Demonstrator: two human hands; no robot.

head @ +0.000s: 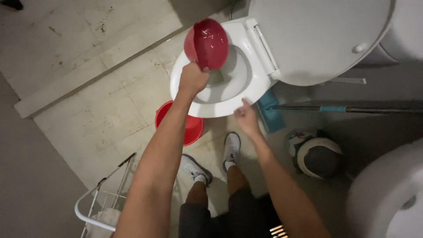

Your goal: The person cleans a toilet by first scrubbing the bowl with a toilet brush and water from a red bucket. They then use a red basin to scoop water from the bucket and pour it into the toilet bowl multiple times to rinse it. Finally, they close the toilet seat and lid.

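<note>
My left hand point(192, 78) grips the handle of a red plastic dipper point(207, 43), tilted over the bowl of a white toilet point(211, 103) with its lid raised. My right hand point(246, 118) hovers just off the front right rim of the toilet seat, fingers loosely curled and holding nothing. A red bucket point(191, 128) stands on the floor below the toilet's front, partly hidden behind my left forearm.
A mop with a teal head point(269, 115) and long handle lies right of the toilet. A round bin or ball-like object point(315, 154) sits on the floor. A white wire rack point(99, 207) is lower left; a white basin point(392, 194) lower right.
</note>
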